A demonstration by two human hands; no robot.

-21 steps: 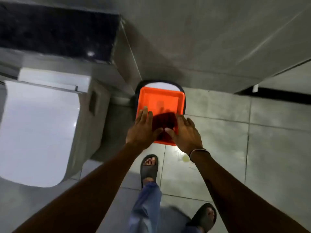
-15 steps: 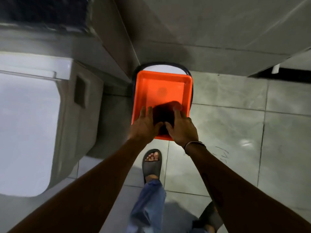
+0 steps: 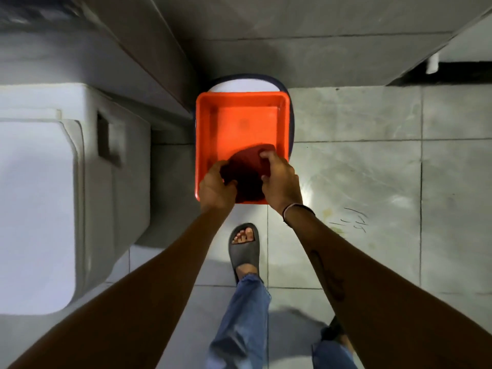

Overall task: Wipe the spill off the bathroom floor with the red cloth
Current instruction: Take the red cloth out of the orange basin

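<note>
Both hands closed on the red cloth (image 3: 249, 173): left hand (image 3: 215, 186) grips its left edge, fingers curled round it; right hand (image 3: 279, 182) pinches the right/top edge, thumb and fingertips on the fabric. Cloth is bunched, dark red, sitting at the near end of the orange tub (image 3: 241, 123), between the two hands. Can't tell if it's clear of the tub bottom or resting on it. Can't tell if there's water in the tub.

Key relation: the spill (image 3: 330, 217) looks like the yellowish smear on the floor tile (image 3: 372, 177), w/ dark scribble marks next to it. It lies to the right of the hands and nearer the person, just beside the right forearm. So right hand is the nearer one; I'd expect the cloth to go out over the tub's near-right corner and down. Cloth has no clear long axis while wadded up.

Counts: 1 cloth, 1 tub, 1 smear visible, 2 hands. Tub sits over a dark-rimmed round thing (image 3: 288, 102), prob a bin or bucket. Toilet (image 3: 40, 209) on the left, well apart from the spill.
</note>
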